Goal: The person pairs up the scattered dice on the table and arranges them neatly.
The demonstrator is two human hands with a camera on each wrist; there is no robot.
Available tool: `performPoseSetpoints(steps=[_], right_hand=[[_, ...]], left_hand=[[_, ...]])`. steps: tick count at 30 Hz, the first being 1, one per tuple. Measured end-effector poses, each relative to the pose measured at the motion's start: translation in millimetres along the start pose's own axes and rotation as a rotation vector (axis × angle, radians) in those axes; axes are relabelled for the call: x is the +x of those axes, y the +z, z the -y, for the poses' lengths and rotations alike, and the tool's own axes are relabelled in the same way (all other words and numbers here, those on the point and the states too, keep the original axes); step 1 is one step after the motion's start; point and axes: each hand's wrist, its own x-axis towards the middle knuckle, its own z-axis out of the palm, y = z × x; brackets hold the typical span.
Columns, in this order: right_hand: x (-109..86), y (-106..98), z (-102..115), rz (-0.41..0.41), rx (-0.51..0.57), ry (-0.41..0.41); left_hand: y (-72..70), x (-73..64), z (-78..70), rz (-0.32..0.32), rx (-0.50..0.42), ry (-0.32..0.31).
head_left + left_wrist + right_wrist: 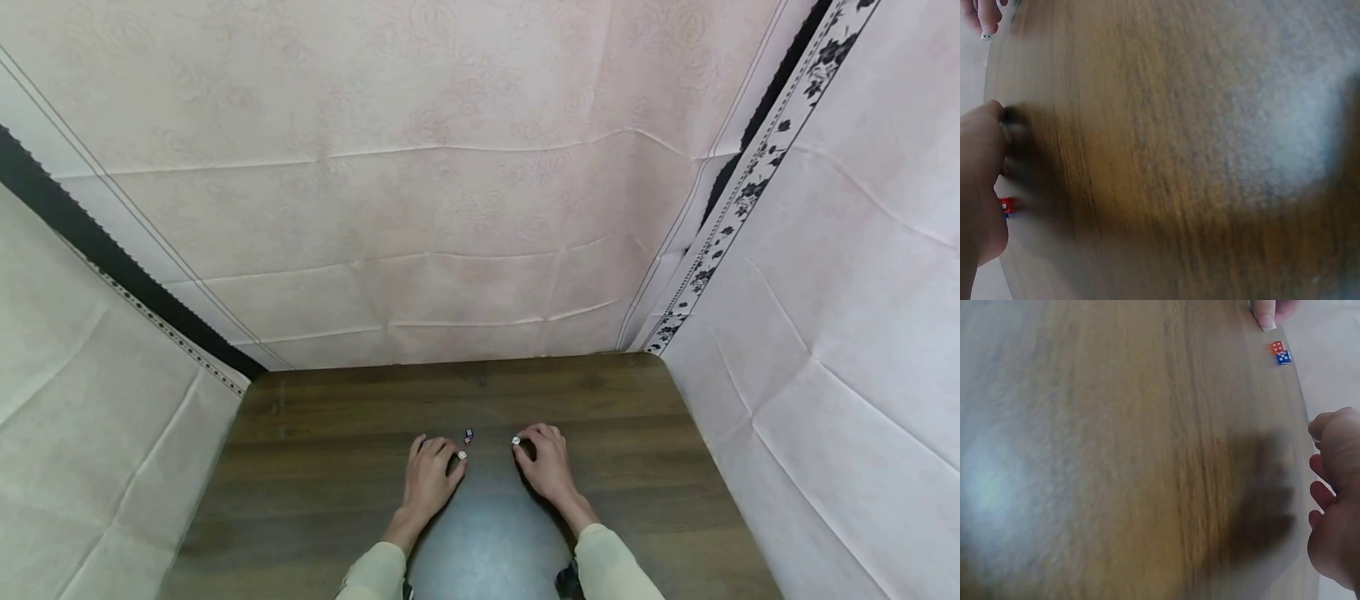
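In the head view my left hand [429,479] pinches a white die [462,455] between thumb and index finger, low over the wooden table. Opposite it, my right hand [550,467] pinches another white die [516,440] at its fingertips. A blue die [468,433] and a red die [467,440] lie touching each other just beyond the left hand's die. The right wrist view shows the red die [1277,347] and the blue die [1283,358] more clearly. There, the right hand [1341,450] largely hides what it holds.
The dark wooden table [337,408] has rounded far corners. A pale cloth [465,208] hangs behind it, with more cloth at the left [97,375] and right [840,317] sides. A glossy reflection lies on the tabletop between the forearms.
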Motion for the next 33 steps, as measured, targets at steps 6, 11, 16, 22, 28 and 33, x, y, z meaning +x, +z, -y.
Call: performPoseSetpoints(steps=[6,11,16,22,28,33], right_hand=[[-6.9,-9.4,3.7,0.010,0.029,-0.036],[-11.9,-16.9,6.6,0.077,0.050,-0.020],[-20.0,-22.3,9.3,0.126,0.038,-0.035],[-30.0,-24.2,12.6,0.128,0.014,-0.108],[-38.5,-21.7,17.0,0.146,0.027,-0.137],[-45.8,-17.2,18.9,0.159,0.003,-0.167]], left_hand=[[1.6,-0.7,0.7,-0.020,-0.012,0.021],[5.5,-1.6,3.8,-0.040,-0.027,0.039],[5.6,-1.7,4.8,-0.057,-0.027,0.056],[2.6,-0.7,2.2,-0.043,-0.005,0.049],[-1.3,0.1,-0.1,-0.013,0.000,0.024],[-2.6,0.4,-0.6,-0.006,0.002,0.018]])
